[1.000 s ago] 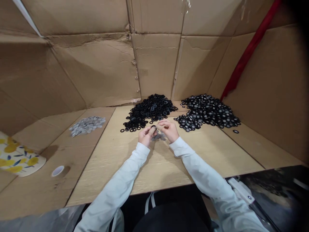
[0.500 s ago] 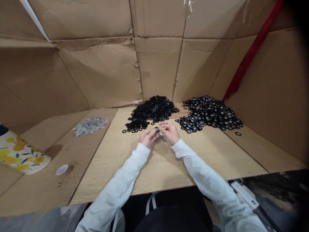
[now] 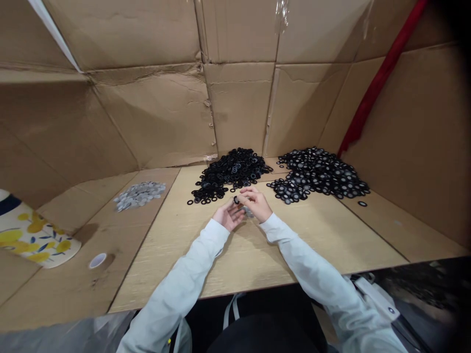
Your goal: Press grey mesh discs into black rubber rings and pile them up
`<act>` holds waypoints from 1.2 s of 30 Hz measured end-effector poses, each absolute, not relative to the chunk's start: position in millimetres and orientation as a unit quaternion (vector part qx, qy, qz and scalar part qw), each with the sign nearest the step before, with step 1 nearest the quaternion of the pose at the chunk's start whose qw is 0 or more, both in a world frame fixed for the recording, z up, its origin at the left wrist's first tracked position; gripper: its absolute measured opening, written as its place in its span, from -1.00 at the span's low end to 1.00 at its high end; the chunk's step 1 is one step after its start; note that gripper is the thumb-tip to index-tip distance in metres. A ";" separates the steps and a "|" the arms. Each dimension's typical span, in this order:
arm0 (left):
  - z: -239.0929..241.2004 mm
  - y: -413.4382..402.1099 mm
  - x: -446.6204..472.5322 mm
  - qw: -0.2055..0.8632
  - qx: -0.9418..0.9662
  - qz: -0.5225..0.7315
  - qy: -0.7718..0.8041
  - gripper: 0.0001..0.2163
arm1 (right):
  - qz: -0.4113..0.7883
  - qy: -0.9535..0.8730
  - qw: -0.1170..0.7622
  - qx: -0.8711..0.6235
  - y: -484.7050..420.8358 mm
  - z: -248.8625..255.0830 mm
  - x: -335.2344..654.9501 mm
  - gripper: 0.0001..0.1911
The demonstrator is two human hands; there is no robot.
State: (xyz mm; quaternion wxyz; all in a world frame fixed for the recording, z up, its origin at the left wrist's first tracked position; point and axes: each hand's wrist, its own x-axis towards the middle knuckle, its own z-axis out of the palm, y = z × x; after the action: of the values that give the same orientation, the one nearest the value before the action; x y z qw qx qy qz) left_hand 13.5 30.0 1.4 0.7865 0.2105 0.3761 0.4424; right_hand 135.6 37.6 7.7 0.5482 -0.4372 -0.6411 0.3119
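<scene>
Head view, clock directions taken from the hands, 12 o'clock pointing away from the wearer. Both hands work at mid-frame, each coming out of a pale long sleeve (image 3: 176, 294).

Grip: right hand (image 3: 256, 204) curled and closed down, its fingertips pinching one black ring (image 3: 236, 200) at that hand's 9 o'clock. Left hand (image 3: 228, 216) half open, palm up and fingers spread, with its fingertips just beside the same ring; contact cannot be told. Count in the grip: one ring.

Directly under the right hand, a small cluster of grey discs (image 3: 249, 212) lies on a pale wood board (image 3: 301, 235), partly hidden, so no count is possible.

Further out on the board: two large heaps, far too many pieces to count. Plain black rings (image 3: 230, 171) at 12 o'clock; black rings with grey centres (image 3: 316, 174) at 1 o'clock. One lone ring (image 3: 362, 203) lies apart at 3 o'clock.

On cardboard sheeting (image 3: 73, 289) to the left: one pile of grey discs (image 3: 140, 195) at 10 o'clock, one small white roll (image 3: 97, 261) at 8 o'clock, one yellow-flowered printed sheet (image 3: 33, 235) at 9 o'clock.

Behind everything, cardboard walls (image 3: 239, 108) and one red strip (image 3: 375, 83) at 1 o'clock
</scene>
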 end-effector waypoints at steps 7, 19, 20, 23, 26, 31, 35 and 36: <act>2.4 28.7 12.7 0.800 0.225 0.413 0.372 -0.73 | 0.287 -0.655 0.544 -0.439 40.4 3.1 137.0 -0.82; 6.0 26.9 12.7 0.805 0.224 0.409 0.366 -0.73 | 0.253 -0.702 0.506 -0.432 37.7 4.6 139.8 -0.84; 6.0 26.7 12.7 0.807 0.226 0.405 0.366 -0.72 | 0.242 -0.709 0.504 -0.430 38.1 3.6 140.0 -0.85; 5.9 25.7 12.8 0.819 0.226 0.399 0.344 -0.71 | 0.227 -0.718 0.507 -0.419 38.8 0.6 139.8 -0.87; 5.5 24.5 13.1 0.835 0.210 0.402 0.311 -0.75 | 0.223 -0.722 0.509 -0.413 38.6 -0.6 138.6 -0.89; 4.3 25.1 12.9 0.837 0.194 0.411 0.306 -0.79 | 0.162 -0.752 0.493 -0.406 36.6 1.3 138.6 -0.92; 1.9 26.8 11.8 0.827 0.204 0.411 0.326 -0.81 | 0.069 -0.787 0.461 -0.404 34.1 3.1 140.8 -0.90; 1.0 27.1 12.1 0.822 0.211 0.411 0.334 -0.81 | 0.047 -0.794 0.452 -0.403 33.5 3.0 141.0 -0.89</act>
State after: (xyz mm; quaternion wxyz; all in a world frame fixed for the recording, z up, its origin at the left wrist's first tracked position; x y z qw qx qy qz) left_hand 12.1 27.1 1.0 0.8216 0.2113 0.3341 0.4107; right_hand 141.0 33.5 3.0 0.4520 -0.4034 -0.7942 0.0468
